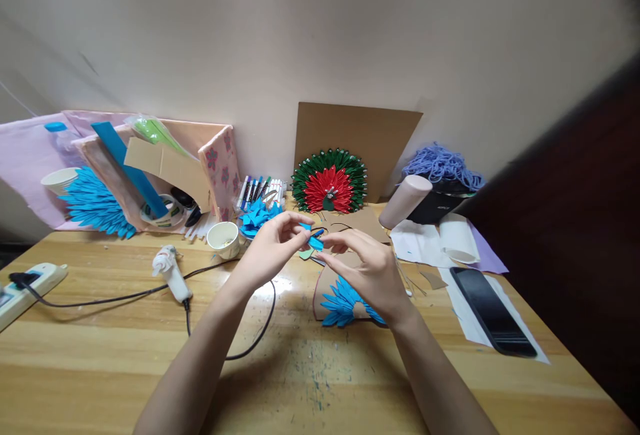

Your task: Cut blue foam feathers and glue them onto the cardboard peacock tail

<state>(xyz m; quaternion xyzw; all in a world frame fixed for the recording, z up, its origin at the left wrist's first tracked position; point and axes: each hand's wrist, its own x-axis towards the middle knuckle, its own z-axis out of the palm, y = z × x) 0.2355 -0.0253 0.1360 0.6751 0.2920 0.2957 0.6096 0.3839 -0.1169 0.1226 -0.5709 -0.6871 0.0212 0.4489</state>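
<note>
Above the middle of the table, a small blue strip, paper or ribbon, is pinched between my hands. My left hand grips its upper left end with closed fingers. The thumb and fingers of my right hand close on its lower right end. Below my right hand lies a cardboard piece with blue petals fanned over it, partly hidden by that hand. A heap of blue pieces sits beyond my left hand.
A white glue gun and its cable lie left, near a paper cup. A red and green fan-shaped peacock leans on cardboard at the back. A black phone lies right, and a power strip sits far left.
</note>
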